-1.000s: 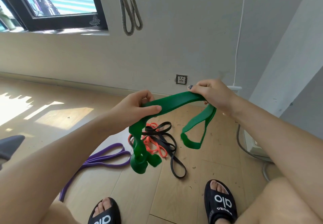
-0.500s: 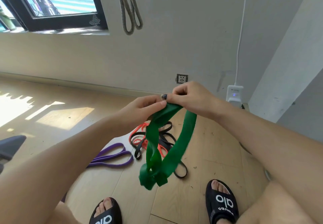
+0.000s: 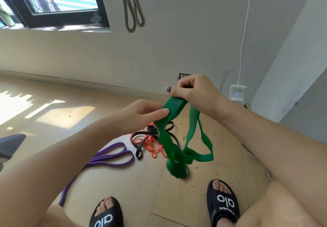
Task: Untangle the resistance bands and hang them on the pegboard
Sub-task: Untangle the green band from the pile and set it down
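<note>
Now the left hand (image 3: 141,114) and right hand (image 3: 195,92) are both pinching the green band (image 3: 174,110) up over the floor; I think pulling gently would be loosening its knot (image 3: 177,163).

The lower loops of the green band (image 3: 174,148) smear with motion blur, so their twists cannot be traced. Its top end is buried inside the right hand (image 3: 195,92). The green band covers part of the black band (image 3: 152,132) and orange band (image 3: 150,145). The grey band (image 3: 131,8) on the wall runs off the top edge; its hanger is out of view.
</note>
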Demonstrator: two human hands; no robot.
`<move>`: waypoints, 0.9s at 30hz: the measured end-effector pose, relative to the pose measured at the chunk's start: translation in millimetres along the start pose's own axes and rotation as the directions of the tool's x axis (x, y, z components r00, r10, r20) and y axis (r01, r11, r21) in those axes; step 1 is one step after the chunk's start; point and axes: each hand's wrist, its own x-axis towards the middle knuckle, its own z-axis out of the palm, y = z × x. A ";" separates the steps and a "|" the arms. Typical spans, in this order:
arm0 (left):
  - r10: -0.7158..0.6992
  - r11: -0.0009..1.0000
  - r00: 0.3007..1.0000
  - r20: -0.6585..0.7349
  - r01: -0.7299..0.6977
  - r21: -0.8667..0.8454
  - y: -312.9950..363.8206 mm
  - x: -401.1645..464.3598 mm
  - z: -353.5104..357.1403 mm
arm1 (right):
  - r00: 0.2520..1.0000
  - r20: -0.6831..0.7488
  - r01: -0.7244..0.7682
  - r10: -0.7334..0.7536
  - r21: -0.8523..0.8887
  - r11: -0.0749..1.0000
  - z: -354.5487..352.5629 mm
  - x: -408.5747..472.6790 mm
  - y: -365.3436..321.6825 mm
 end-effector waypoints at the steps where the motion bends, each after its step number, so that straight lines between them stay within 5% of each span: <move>1: -0.001 1.000 1.000 -0.007 0.001 0.009 0.2 -1.0 -0.1 | 1.000 -0.018 0.009 -0.009 0.006 1.000 0.9 -0.4 -2.3; 11: 0.064 0.998 0.948 -0.313 -0.059 0.027 18.1 -2.7 2.4 | 0.984 -0.179 0.014 -0.004 0.058 0.998 -4.3 2.4 -5.7; 18: -0.114 0.985 0.993 -0.039 0.107 -0.139 3.7 -2.9 -5.3 | 0.988 -0.157 0.004 -0.008 -0.027 1.000 -5.1 3.3 2.5; 23: -0.092 0.977 0.981 -0.173 0.123 0.176 3.7 -3.6 -8.4 | 1.000 0.014 -0.012 0.016 -0.246 0.969 -2.7 2.0 12.2; 27: -0.071 0.970 0.987 -0.141 0.101 0.219 10.4 -4.2 -10.3 | 0.988 0.128 -0.043 0.081 -0.279 0.959 -5.4 1.6 13.5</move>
